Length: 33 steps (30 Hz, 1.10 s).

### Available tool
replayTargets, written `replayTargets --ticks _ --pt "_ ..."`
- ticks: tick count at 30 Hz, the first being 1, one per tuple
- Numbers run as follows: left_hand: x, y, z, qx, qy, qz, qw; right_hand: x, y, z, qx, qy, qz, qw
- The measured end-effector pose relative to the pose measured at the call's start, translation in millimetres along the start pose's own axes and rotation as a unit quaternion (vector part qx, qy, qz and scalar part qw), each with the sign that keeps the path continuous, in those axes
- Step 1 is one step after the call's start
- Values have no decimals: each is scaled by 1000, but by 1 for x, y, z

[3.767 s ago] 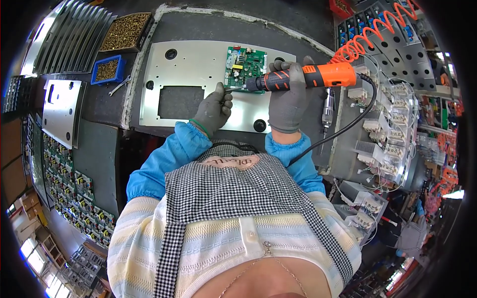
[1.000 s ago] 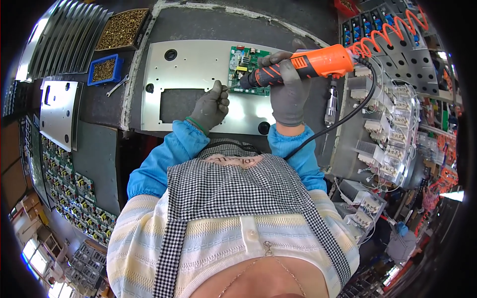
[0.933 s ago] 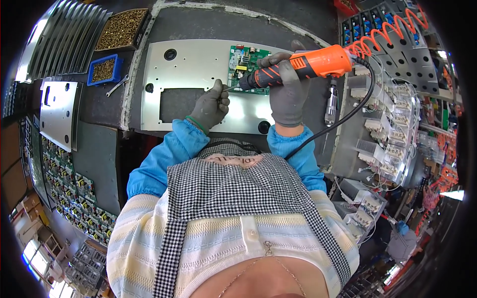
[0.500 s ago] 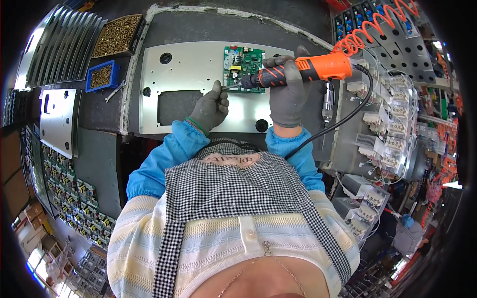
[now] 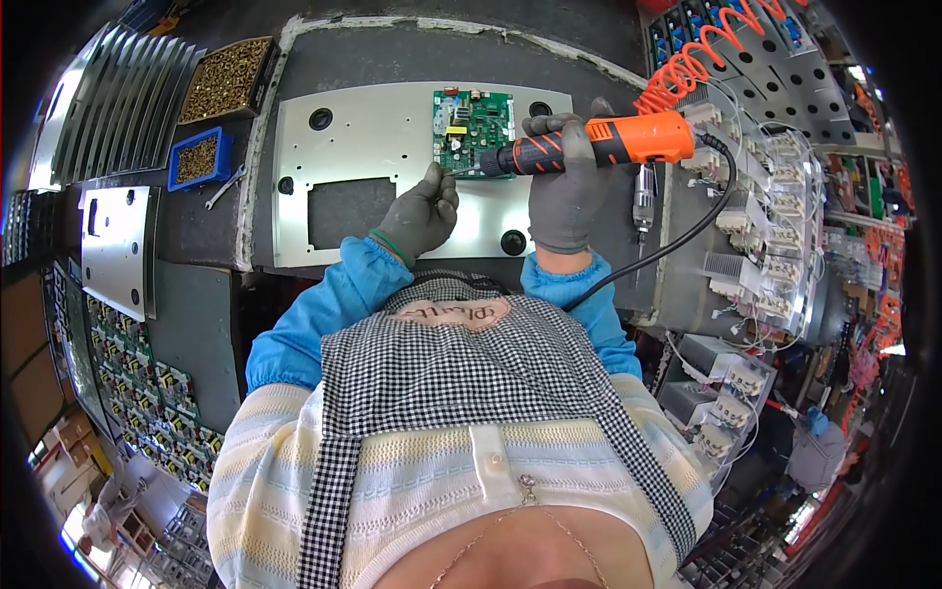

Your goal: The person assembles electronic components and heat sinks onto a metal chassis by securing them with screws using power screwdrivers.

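My right hand (image 5: 567, 196), in a dark grey glove, is wrapped round an orange and black electric screwdriver (image 5: 628, 140) held level, its bit pointing left. The bit's tip is at the near left corner of a green circuit board (image 5: 474, 128). My gloved left hand (image 5: 422, 214) is closed, thumb and fingertips beside that tip; whatever it pinches is too small to make out. Beneath both hands lies a silvery metal plate (image 5: 373, 137) with a large rectangular cutout and black round parts near its corners. The board rests on the plate's far side.
Brass-coloured small parts fill a box (image 5: 228, 80) and a blue bin (image 5: 199, 159) at the left, with a wrench (image 5: 225, 187) alongside. Metal panels (image 5: 123, 88) stand behind. A second, in-line tool (image 5: 644, 201) lies right, near white-wired assemblies (image 5: 760, 231). An orange coiled hose (image 5: 687, 74) hangs far right.
The screwdriver's bit and my left fingertips have shifted slightly right relative to the board, from just left of it to its near left corner. My grip on the screwdriver is unchanged.
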State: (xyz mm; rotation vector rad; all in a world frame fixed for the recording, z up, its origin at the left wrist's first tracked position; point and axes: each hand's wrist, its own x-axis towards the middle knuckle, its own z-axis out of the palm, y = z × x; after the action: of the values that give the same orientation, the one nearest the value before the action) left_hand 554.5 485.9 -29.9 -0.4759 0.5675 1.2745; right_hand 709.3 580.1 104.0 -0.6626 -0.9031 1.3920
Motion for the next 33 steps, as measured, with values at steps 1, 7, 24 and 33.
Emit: replayTargets --ticks 1,7,24,33 --pt "3 1 -5 6 -25 3 1000 -1 -1 0 0 1 0 1000" --pt "10 0 -11 50 -58 3 997 0 -2 -8 34 51 28 998" --pt "5 -11 -7 145 22 -20 989 7 -18 -64 -191 38 -93 976" --pt "8 -4 -28 193 -12 11 981 9 -16 -60 -214 -17 -113 970"
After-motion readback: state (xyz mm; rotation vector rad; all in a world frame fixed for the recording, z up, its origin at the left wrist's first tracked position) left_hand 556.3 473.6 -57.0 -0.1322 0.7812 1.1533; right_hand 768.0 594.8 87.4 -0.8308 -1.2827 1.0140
